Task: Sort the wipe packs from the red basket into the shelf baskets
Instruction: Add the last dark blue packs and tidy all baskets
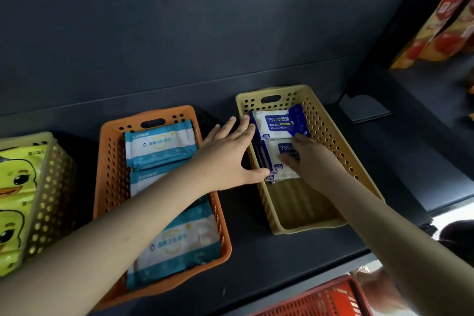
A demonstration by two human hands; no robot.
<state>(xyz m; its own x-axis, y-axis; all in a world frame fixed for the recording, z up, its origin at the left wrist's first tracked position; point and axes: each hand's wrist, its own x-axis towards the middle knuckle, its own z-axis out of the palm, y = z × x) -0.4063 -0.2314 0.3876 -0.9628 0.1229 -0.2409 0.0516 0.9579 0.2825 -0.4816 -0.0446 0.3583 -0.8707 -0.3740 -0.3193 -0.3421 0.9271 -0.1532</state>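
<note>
A tan basket (pixel 331 136) on the dark shelf holds blue-and-white alcohol wipe packs (pixel 275 123) at its far end. My right hand (pixel 311 159) reaches into it and rests on the nearer blue pack (pixel 275 159), fingers around its edge. My left hand (pixel 230 154) lies spread on the tan basket's left rim, thumb hooked over the wall by the packs. An orange basket (pixel 110 161) to the left holds teal-and-white wipe packs (pixel 160 146). The red basket (pixel 323 300) shows at the bottom edge.
At the far left stands a pale yellow basket (pixel 55 187) with yellow duck-print packs (pixel 15 179). Red and yellow snack bags (pixel 446 20) hang at the upper right. The dark shelf (pixel 269 259) has a back wall close behind the baskets.
</note>
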